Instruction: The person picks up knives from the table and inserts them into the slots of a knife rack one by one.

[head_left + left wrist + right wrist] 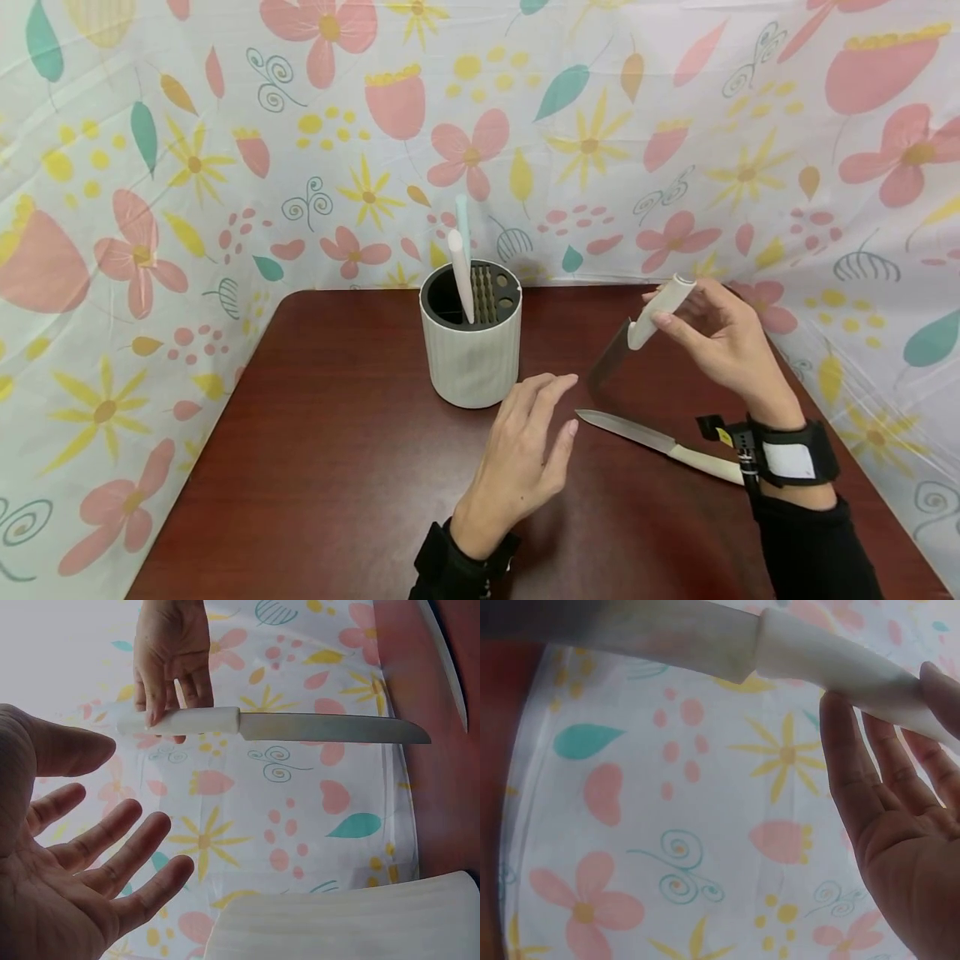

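Note:
My right hand (723, 337) pinches the white handle of a kitchen knife (662, 311) between thumb and fingertips, its blade slanting down to the left over the table. In the left wrist view that knife (330, 727) shows its full blade with a rounded tip. My left hand (517, 458) hovers in front of the knife block with fingers spread and nothing in them. A second knife (660, 437), pointed and cream-handled, lies on the table below the right hand. The round white knife block (472, 358) holds a pink-white handle (461, 275) and a pale blue handle (462, 225).
The dark red-brown table (322, 467) runs back to a flower-printed cloth (225, 167) hanging behind and at both sides. Slots, round holes and a wider compartment show in the block's black top (480, 321).

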The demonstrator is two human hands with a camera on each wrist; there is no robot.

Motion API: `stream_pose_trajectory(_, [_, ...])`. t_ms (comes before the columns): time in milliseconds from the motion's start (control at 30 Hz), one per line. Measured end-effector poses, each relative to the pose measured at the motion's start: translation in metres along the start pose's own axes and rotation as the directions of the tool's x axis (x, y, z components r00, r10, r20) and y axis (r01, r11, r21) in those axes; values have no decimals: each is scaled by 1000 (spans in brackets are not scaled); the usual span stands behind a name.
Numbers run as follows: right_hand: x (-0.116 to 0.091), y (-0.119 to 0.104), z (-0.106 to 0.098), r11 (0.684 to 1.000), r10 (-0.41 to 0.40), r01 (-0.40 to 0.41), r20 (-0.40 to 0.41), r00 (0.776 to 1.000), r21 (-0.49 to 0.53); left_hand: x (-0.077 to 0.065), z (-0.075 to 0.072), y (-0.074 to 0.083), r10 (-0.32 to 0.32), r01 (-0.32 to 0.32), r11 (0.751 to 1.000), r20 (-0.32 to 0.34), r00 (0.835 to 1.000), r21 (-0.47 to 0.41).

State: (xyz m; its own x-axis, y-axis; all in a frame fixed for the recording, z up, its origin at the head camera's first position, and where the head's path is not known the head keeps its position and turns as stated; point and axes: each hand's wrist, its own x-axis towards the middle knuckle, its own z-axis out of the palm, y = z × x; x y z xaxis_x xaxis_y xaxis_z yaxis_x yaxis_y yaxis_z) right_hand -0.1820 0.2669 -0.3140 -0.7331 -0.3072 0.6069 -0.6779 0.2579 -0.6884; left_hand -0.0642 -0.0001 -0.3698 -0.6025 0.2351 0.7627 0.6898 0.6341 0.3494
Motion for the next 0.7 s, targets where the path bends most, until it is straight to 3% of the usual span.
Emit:
stream_pose_trajectory(167, [6, -3, 6, 999, -25, 25, -9, 1000, 44, 4, -2, 0, 3, -3, 1000, -6, 1000, -18])
stream_pose_trajectory(700, [23, -25, 23, 996, -83, 83, 3, 997, 32, 18, -9, 0, 17, -18, 999, -30, 999, -42])
